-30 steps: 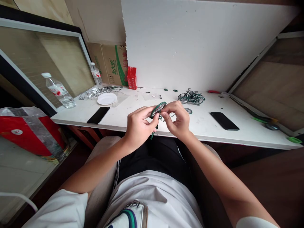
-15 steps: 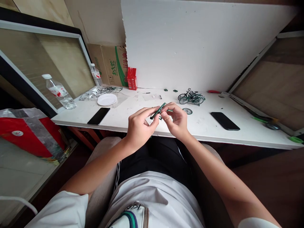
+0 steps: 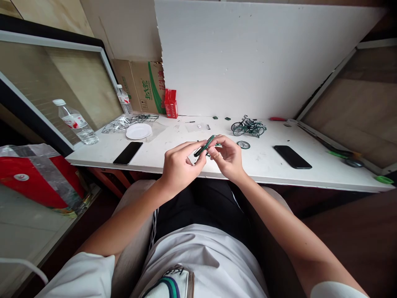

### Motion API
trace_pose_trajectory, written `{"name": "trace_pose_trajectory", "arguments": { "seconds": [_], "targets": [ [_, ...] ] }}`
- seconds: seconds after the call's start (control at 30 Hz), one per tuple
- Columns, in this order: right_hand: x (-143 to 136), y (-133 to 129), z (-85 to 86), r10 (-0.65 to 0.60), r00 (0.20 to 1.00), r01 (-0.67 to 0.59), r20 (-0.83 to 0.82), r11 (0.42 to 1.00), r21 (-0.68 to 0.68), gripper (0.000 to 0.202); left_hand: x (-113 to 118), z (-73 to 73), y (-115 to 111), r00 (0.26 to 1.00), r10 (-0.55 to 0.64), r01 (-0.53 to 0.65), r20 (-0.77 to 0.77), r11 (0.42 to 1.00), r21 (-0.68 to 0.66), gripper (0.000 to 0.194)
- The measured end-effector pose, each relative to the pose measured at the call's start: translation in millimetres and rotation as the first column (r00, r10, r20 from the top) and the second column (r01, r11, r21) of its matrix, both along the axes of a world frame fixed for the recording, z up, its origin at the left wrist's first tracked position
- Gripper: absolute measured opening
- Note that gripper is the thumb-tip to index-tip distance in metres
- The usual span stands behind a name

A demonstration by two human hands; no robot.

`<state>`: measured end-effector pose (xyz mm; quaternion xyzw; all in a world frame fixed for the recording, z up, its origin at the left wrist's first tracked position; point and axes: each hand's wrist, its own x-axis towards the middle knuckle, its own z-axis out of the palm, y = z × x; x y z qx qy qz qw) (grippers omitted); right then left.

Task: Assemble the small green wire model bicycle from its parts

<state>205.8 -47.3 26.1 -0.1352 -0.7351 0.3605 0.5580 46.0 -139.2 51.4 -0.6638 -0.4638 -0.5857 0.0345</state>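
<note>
Above the table's front edge, my left hand [image 3: 182, 162] pinches a dark green model bicycle wheel [image 3: 204, 145], seen nearly edge-on, between thumb and fingers. My right hand [image 3: 227, 157] is closed at the wheel's other side, its fingertips and thumb on it near the hub. More thin green and black bicycle pieces show around the fingertips; the fingers hide most of them. Just beyond my right hand a loose spoked wheel [image 3: 243, 145] lies flat on the table. Behind it stand assembled model bicycles [image 3: 248, 126], close together.
On the white table [image 3: 173, 159] are two phones [image 3: 127, 153], [image 3: 292, 157], a white plate [image 3: 139, 131], part frames [image 3: 130, 122] and small green pieces [image 3: 227, 118]. Water bottles [image 3: 77, 124], a red box [image 3: 171, 103] and a carton [image 3: 144, 87] stand at the left and back.
The view has shifted slightly. The green wheel is tilted a little differently between my fingers, and my right fingertips sit farther over its upper edge. Both hands keep their hold.
</note>
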Motion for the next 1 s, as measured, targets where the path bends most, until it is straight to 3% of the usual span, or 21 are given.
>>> {"name": "trace_pose_trajectory", "arguments": {
  "seconds": [0.3, 0.5, 0.73, 1.0],
  "targets": [
    [-1.0, 2.2, -2.4, -0.009, 1.000, 0.008, -0.014, 1.000, -0.018, 0.021, -1.5, 0.1, 0.2, 0.999, -0.036, 0.037, 0.036, 0.998, -0.052, 0.028],
    [-1.3, -2.3, -0.9, -0.143, 0.990, 0.143, -0.009, 0.979, 0.144, 0.017, 0.1, -0.1, 0.3, 1.000, -0.002, 0.002, 0.000, 1.000, 0.007, 0.021],
    [-1.1, 2.6, 0.2, -0.294, 0.953, 0.289, -0.068, 0.823, 0.490, 0.004, 1.1, -0.8, 0.1, 0.999, -0.016, 0.018, 0.030, 0.999, -0.046, 0.020],
    [4.1, 8.3, 2.2, -0.350, 0.934, 0.311, -0.074, 0.693, 0.650, 0.020, 0.6, -0.2, -0.3, 1.000, -0.017, 0.018, 0.017, 0.999, -0.038, 0.025]
  ]
}}
